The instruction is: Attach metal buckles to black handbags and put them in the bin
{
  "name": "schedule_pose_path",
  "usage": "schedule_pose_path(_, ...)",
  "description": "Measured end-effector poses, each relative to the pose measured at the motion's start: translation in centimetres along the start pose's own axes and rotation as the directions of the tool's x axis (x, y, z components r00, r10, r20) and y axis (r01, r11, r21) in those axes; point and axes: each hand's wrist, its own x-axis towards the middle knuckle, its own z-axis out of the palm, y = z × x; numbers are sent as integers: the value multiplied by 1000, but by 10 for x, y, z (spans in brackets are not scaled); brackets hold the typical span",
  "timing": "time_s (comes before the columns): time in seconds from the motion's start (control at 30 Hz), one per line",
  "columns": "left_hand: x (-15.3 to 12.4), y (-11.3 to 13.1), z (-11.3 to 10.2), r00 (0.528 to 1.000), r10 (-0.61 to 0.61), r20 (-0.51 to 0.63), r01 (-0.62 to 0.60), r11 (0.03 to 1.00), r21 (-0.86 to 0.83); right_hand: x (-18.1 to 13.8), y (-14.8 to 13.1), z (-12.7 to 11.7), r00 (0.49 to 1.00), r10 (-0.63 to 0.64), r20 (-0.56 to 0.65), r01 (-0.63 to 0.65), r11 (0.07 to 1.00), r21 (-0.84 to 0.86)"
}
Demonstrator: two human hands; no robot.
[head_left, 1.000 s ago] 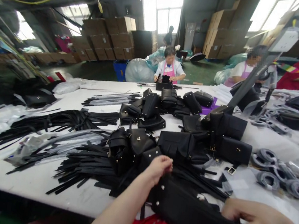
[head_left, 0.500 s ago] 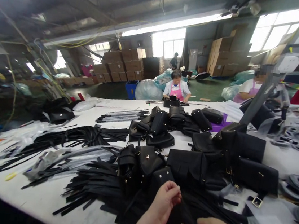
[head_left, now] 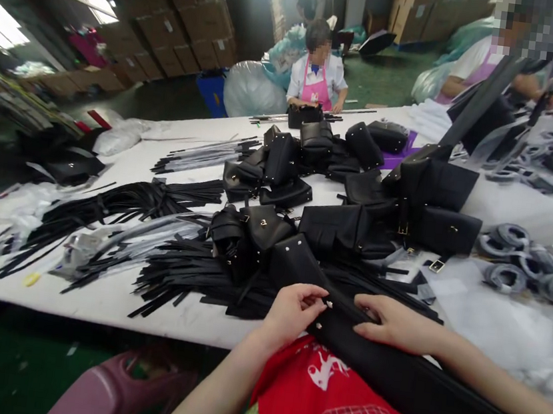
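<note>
**While Both Hands Meet on a Studded Edge**

Where our left hand (head_left: 294,310) pinches thumb against fingers, it holds the near edge of a black handbag (head_left: 387,375), right beside a silver stud (head_left: 329,303). Our right hand (head_left: 396,322) lies over the same edge, fingers curled; whether it clamps or only presses, we cannot tell. The handbag runs from the grip down across our red garment (head_left: 333,402). We judge it light, soft and smooth, apt to sag, so the firmer studded rim is the place to hold. Beyond the grip lie small black bags (head_left: 264,229); to its left, loose black straps (head_left: 182,276). A second ago the right hand sat well apart, far down the handbag.
</note>
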Motion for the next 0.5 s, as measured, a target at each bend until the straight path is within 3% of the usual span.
schedule_pose_path(0.13,3,-4,3,997,59,-46,-54,994,100,0,-2,1,1000,-12,-2,12,1000,9)
schedule_pose_path(0.33,11,-6,3,982,186,12,-182,942,283,0,2,2,1000,-11,-3,11,998,65)
schedule_pose_path(0.5,7,-8,-9,991,111,73,-120,985,125,-1,10,2,999,18,36,-23,992,121)
